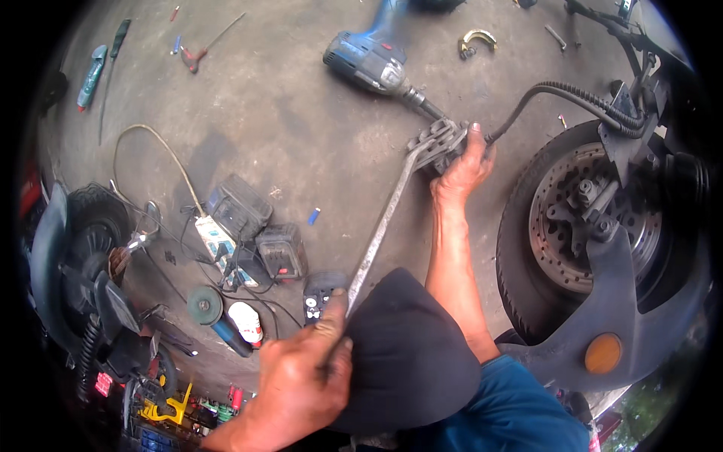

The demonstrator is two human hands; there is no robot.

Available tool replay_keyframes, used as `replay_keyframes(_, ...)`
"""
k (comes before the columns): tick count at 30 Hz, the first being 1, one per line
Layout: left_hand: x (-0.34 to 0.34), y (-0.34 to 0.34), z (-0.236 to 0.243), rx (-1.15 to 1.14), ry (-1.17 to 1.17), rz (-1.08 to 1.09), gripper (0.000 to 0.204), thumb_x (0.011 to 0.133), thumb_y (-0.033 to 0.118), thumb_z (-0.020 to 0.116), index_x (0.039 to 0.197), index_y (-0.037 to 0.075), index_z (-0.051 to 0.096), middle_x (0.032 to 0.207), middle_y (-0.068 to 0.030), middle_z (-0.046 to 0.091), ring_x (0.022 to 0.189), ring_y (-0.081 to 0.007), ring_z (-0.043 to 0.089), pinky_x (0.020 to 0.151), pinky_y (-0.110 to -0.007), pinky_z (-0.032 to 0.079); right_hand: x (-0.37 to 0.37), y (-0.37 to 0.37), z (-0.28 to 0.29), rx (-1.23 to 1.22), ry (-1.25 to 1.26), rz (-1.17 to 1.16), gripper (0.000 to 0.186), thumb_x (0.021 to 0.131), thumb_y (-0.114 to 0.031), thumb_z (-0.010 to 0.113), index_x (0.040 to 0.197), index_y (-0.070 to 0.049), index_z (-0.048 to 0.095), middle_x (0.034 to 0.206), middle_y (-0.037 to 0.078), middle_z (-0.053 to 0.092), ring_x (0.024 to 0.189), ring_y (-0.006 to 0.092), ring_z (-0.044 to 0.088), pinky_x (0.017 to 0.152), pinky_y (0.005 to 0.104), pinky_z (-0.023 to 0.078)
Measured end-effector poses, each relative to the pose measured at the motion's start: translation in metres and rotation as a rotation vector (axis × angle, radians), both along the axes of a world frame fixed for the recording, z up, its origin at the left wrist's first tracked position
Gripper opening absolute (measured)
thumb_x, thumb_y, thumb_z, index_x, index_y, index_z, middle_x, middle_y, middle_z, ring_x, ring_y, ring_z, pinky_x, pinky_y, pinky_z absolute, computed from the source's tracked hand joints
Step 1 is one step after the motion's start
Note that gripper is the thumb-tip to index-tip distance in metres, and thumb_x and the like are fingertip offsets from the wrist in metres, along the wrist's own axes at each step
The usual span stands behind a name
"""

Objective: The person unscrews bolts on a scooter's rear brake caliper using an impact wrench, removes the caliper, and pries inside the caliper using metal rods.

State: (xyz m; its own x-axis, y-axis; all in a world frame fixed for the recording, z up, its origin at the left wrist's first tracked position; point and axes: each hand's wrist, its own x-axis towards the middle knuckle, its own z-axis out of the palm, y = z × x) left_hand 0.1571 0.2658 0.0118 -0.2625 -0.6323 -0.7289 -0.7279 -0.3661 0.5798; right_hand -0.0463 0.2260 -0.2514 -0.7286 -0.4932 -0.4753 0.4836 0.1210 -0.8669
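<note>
A long metal pry bar (382, 218) runs slantwise up from my left hand (301, 377), whose fingers are closed round its lower end. Its far tip meets a brake caliper (435, 145). My right hand (463, 173) grips that caliper from the right side, thumb on top; part of the caliper is hidden behind the fingers. A black hose (527, 98) leads from the caliper toward the motorcycle. Just beyond lies a blue cordless impact wrench (369, 64), its socket end close to the caliper; whether they touch I cannot tell.
At right stands a front wheel (527, 226) with a brake disc (550, 248). On the left are battery packs (239, 205), a power strip (216, 241), an angle grinder (226, 331), a white bottle (246, 322) and another motorcycle (49, 256). A red-handled screwdriver (193, 60) lies farther off.
</note>
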Motion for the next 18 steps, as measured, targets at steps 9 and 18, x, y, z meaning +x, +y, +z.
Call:
replay_keyframes(9, 0.017, -0.037, 0.003, 0.108, 0.074, 0.06, 0.043, 0.078, -0.008, 0.058, 0.12, -0.01, 0.053, 0.076, -0.0181, 0.063, 0.069, -0.0131, 0.061, 0.066, -0.026, 0.048, -0.002, 0.002, 0.005, -0.042, 0.003, 0.006, 0.027, 0.088, -0.02, 0.054, 0.1, 0.003, 0.049, 0.077, 0.016, 0.06, 0.058, 0.0257, 0.062, 0.05, 0.037, 0.054)
replay_keyframes(18, 0.038, -0.026, -0.02, -0.026, 0.059, -0.019, 0.039, 0.075, -0.001, 0.062, 0.114, -0.006, 0.058, 0.073, -0.0244, 0.062, 0.069, -0.0367, 0.065, 0.062, -0.034, 0.051, -0.008, -0.003, 0.0, -0.06, 0.041, 0.019, 0.026, 0.088, -0.023, 0.053, 0.088, 0.003, 0.052, 0.069, 0.017, 0.062, 0.053, 0.0277, 0.062, 0.051, 0.0393, 0.055)
